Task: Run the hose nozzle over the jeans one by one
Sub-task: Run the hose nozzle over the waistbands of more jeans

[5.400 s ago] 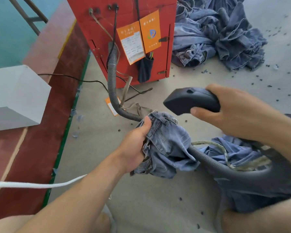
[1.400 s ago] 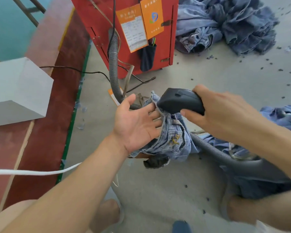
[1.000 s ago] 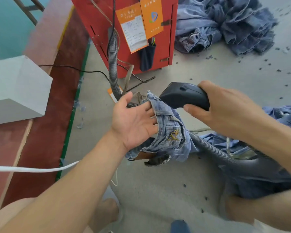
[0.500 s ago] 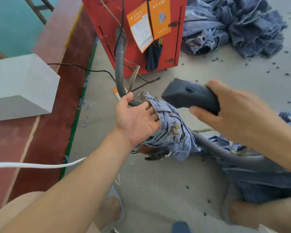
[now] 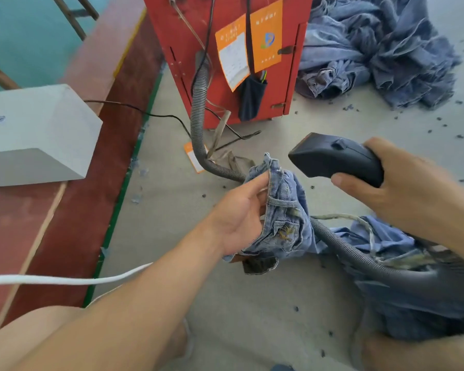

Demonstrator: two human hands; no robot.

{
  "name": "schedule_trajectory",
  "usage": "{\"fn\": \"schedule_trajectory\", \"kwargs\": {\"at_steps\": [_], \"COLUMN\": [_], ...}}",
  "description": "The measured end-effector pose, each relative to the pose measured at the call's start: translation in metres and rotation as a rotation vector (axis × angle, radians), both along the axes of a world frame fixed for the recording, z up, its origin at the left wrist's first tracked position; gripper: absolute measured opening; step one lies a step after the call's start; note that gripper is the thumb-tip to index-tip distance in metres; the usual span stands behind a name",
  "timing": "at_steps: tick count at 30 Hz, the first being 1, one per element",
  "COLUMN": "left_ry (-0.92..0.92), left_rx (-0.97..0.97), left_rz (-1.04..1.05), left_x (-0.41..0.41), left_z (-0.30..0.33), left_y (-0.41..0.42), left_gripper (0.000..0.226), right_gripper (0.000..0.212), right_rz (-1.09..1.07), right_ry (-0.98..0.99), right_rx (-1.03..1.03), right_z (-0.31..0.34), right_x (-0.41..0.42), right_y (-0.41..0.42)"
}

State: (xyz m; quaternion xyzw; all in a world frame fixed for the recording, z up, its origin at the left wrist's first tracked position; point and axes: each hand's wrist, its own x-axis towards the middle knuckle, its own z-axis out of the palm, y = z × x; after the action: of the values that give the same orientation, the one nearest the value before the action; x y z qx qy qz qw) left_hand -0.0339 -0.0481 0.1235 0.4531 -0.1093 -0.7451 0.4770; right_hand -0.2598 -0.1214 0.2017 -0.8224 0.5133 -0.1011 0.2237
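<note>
My right hand (image 5: 402, 191) grips the black hose nozzle (image 5: 332, 156), whose mouth points left and hangs just above the jeans, clear of the cloth. My left hand (image 5: 241, 215) holds a light blue pair of jeans (image 5: 287, 220) by the waistband, fingers curled round its edge, with a yellow-stitched back pocket facing me. The grey ribbed hose (image 5: 359, 258) runs from the nozzle under my right forearm, passes behind the jeans and rises to the red machine (image 5: 225, 49).
More jeans (image 5: 402, 303) lie heaped under my right arm. A bigger denim pile (image 5: 373, 49) sits at the back right beside the machine. A grey block (image 5: 35, 132) rests on the red ledge at left. A white cord (image 5: 65, 279) crosses the lower left.
My left hand has gone from lying flat against the jeans to curling round the waistband. The nozzle has lifted off the denim and shifted right.
</note>
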Motion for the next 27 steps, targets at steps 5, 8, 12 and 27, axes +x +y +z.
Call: {"fn": "schedule_trajectory", "kwargs": {"at_steps": [5, 8, 12, 27], "left_ry": [0.126, 0.085, -0.078, 0.079], "left_rx": [0.028, 0.094, 0.138, 0.019], "left_rz": [0.129, 0.202, 0.323, 0.275], "left_x": [-0.012, -0.017, -0.015, -0.018], "left_z": [-0.01, -0.014, -0.015, -0.009], "left_y": [-0.004, -0.008, -0.013, -0.008], "left_gripper": [0.035, 0.028, 0.045, 0.027], "right_gripper": [0.032, 0.033, 0.042, 0.019], "right_rz": [-0.002, -0.004, -0.012, -0.121], "right_ry": [-0.016, -0.018, 0.002, -0.33], "right_rx": [0.037, 0.025, 0.031, 0.348], "right_z": [0.007, 0.012, 0.014, 0.0], "right_x": [0.0, 0.0, -0.001, 0.002], "right_y": [0.0, -0.001, -0.002, -0.016]}}
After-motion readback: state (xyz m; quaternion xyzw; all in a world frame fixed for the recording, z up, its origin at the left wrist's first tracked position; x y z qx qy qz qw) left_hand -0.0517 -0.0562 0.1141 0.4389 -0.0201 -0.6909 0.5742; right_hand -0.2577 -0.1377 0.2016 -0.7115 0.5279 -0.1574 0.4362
